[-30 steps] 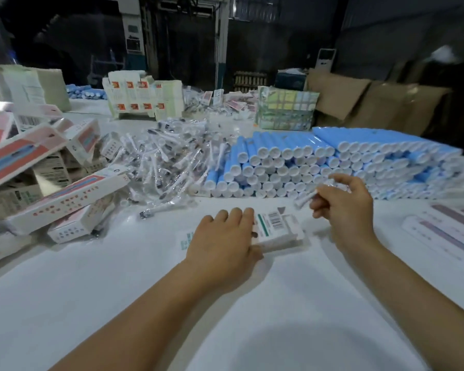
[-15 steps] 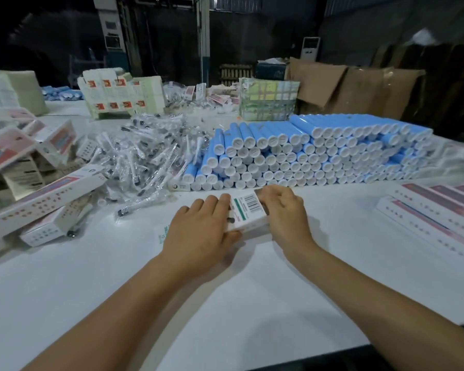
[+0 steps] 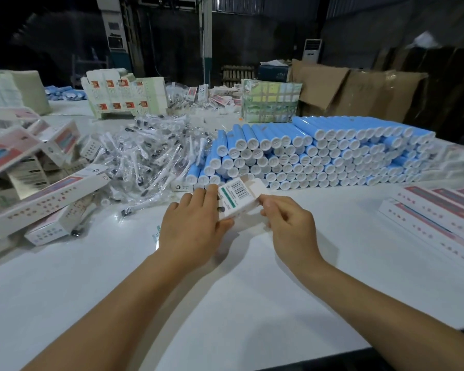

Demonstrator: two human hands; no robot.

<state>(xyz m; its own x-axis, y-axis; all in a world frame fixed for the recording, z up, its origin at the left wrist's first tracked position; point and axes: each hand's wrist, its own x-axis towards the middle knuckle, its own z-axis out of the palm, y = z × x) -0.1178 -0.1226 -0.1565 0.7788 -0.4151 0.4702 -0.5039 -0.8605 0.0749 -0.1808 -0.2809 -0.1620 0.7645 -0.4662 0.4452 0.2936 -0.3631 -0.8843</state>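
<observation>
carton: small white carton (image 3: 237, 200) with a barcode and green stripe on its top face. It sits mid-table between both hands, just in front of the tube stack, tilted with the far end raised. Cannot tell if the near edge touches the table (image 3: 225, 303).
carton opening: end flap (image 3: 255, 186) at the far end stands open. The inside is not visible, so contents cannot be told.
left hand: left hand (image 3: 193, 226) holds the carton's left part, fingers laid over the top and thumb tucked under the near edge. The grip is narrow, wrapped on the carton.
right hand: right hand (image 3: 287, 223) has its fingers curled. Thumb and forefinger pinch the carton's right corner below the flap, and the rest are folded in.
blue tubes: blue tubes (image 3: 319, 159) with white caps lie stacked in several rows, caps toward the camera. They are behind the carton, running centre to right.
bagged pile: loose heap of brush heads (image 3: 145, 156) in clear bags, left of the tubes and up against the stack's left end.
long boxes: long boxes (image 3: 38, 199) in white with red-blue print, tumbled in a heap at the left. Contents hidden.
flat boxes: flat boxes (image 3: 439, 215) lie side by side at the right edge, closed.
back stack: block of folded cartons (image 3: 123, 95) on the far side of the table.
bundle: green-yellow wrapped bundle (image 3: 271, 103) behind the tubes.
cardboard: brown cardboard sheets (image 3: 359, 89) lean at the back right.
</observation>
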